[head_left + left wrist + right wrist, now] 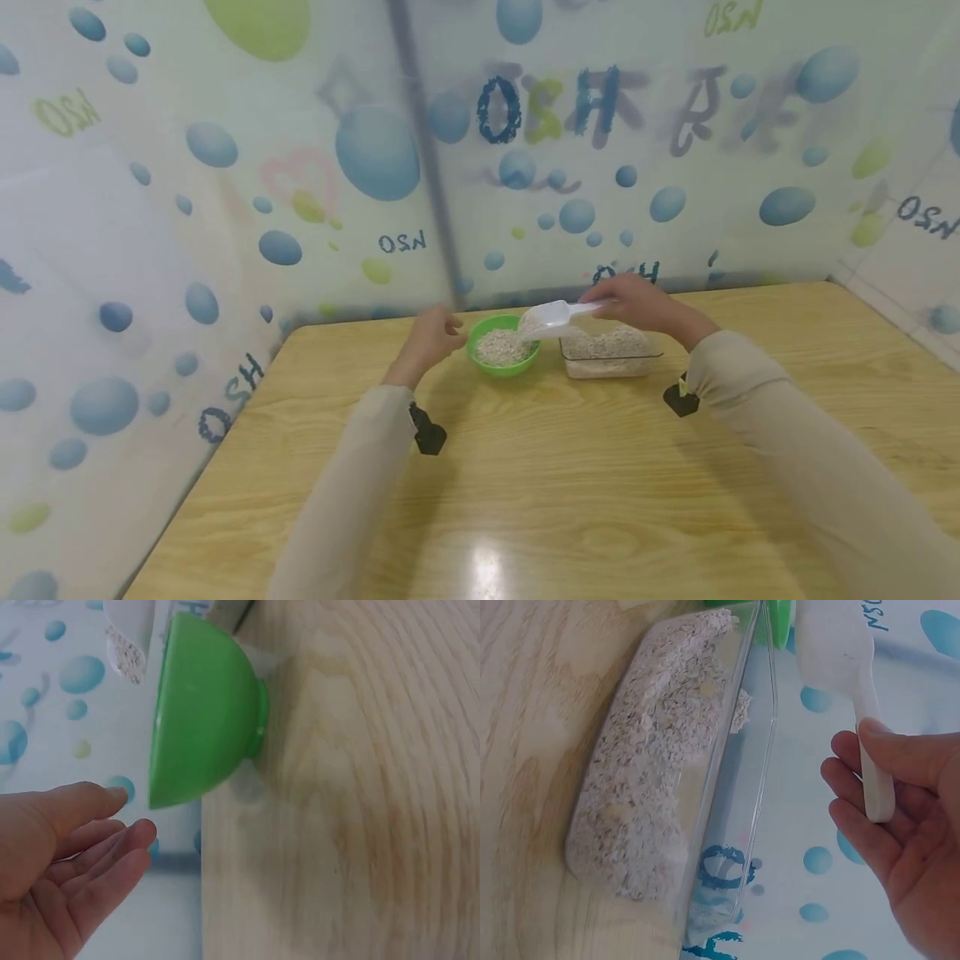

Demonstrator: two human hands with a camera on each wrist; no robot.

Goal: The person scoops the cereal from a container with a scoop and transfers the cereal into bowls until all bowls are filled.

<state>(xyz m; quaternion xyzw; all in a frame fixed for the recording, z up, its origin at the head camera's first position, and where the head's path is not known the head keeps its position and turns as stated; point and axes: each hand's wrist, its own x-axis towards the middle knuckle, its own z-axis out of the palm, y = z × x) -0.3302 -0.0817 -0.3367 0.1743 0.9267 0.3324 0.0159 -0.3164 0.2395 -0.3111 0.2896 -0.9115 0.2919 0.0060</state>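
My right hand [632, 302] grips the handle of a white scoop [551, 320], thumb on one side and fingers on the other in the right wrist view. Flakes that look like oats lie in the scoop, whose front end is over the right rim of a green bowl [480, 357]. More oats [502, 347] fill much of that bowl. Just left of it is my left hand [433, 340]; the left wrist view shows its fingers loosely bent and apart from the bowl, holding nothing. A clear rectangular container [739, 761] of oats stands below my right hand.
The wooden table [525, 475] runs back to a wall [465, 208] printed with blue and green drops. Bowl and container stand side by side near its far edge. Dark wrist devices [427, 429] hang below both sleeves.
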